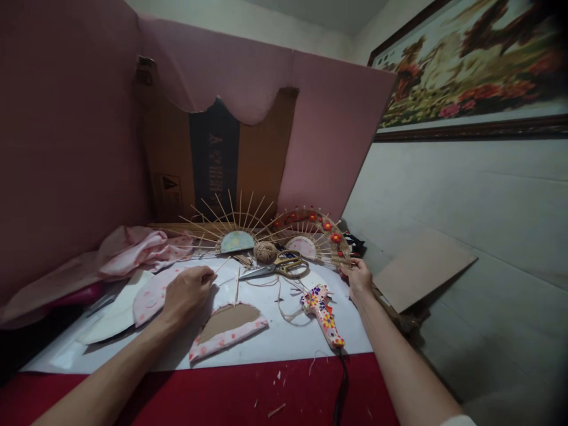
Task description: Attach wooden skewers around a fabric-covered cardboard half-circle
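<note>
My left hand (pixel 190 293) is closed, and a thin wooden stick (pixel 222 264) juts from its fingertips. At the right, my right hand (pixel 358 278) pinches the lower end of a half-round stick craft (pixel 336 238) trimmed with twine and red flowers. A second stick craft (pixel 237 241) with a pale green half-disc stands at the back. In front of it are a twine ball (pixel 265 252) and scissors (pixel 277 266). Between my hands lie a cardboard half-disc (pixel 231 325) edged in pink dotted cloth, with another stick above it, and a flower-patterned glue gun (pixel 323 313).
Pink dotted cloth (pixel 146 248) is bunched at the left, beside cloth-covered and white half-discs (pixel 113 310). White paper (pixel 293 349) covers part of the red tabletop (pixel 213 396). A tall pink cardboard screen (pixel 328 130) stands behind. The glue gun's black cord (pixel 342 384) trails off the front.
</note>
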{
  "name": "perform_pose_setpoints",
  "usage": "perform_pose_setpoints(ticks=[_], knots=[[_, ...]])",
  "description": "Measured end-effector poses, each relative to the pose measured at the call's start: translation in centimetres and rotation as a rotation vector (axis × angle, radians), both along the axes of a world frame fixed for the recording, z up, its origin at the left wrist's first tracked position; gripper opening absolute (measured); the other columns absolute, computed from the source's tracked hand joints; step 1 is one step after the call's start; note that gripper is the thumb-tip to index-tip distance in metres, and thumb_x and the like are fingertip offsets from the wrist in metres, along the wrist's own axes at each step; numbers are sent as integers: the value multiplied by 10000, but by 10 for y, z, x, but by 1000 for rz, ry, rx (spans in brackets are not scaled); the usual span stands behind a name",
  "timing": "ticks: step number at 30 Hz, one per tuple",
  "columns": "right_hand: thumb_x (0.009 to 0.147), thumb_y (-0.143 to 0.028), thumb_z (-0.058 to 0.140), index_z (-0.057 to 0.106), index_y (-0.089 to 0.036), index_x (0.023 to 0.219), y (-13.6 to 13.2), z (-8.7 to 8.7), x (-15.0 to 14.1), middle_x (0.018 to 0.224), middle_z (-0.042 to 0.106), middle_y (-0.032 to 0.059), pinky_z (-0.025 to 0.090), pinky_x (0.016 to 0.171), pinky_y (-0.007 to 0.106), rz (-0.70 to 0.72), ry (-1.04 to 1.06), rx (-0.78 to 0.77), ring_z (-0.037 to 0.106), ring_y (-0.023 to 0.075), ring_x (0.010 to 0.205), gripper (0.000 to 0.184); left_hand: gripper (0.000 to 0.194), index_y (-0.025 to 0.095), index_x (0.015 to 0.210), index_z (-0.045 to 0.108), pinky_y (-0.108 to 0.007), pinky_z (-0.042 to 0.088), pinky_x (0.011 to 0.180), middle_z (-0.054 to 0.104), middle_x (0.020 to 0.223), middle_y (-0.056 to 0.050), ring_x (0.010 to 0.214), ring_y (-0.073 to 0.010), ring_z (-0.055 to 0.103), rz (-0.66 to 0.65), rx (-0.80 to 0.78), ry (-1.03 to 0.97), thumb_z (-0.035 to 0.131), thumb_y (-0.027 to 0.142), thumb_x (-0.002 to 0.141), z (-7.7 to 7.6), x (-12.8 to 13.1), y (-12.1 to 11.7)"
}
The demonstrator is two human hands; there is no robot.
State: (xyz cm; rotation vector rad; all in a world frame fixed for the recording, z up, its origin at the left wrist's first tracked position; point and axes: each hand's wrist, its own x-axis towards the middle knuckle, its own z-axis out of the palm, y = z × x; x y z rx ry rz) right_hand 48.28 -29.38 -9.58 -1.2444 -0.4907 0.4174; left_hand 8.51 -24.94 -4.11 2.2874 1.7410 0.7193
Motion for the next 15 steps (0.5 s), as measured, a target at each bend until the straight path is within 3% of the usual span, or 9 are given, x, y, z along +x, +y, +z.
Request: perform_pose_setpoints(ticks=[8,15], knots=[[436,-233,719,487,-199,737,4,-1,4,502,581,-64,356,381,190,22,-16,32,476,90,396,382,297,232,825,668,-285,366,616,692,861,-76,812,-242,596,18,-16,81,405,368,813,0,-1,7],[459,-239,689,456,-209,707,11,-3,7,466,548,-73,322,368,188,14,-47,56,460,97,388,342,309,332,774,627,-269,358,565,689,734,26,731,-222,595,69,-47,117,354,470,813,-1,0,7]])
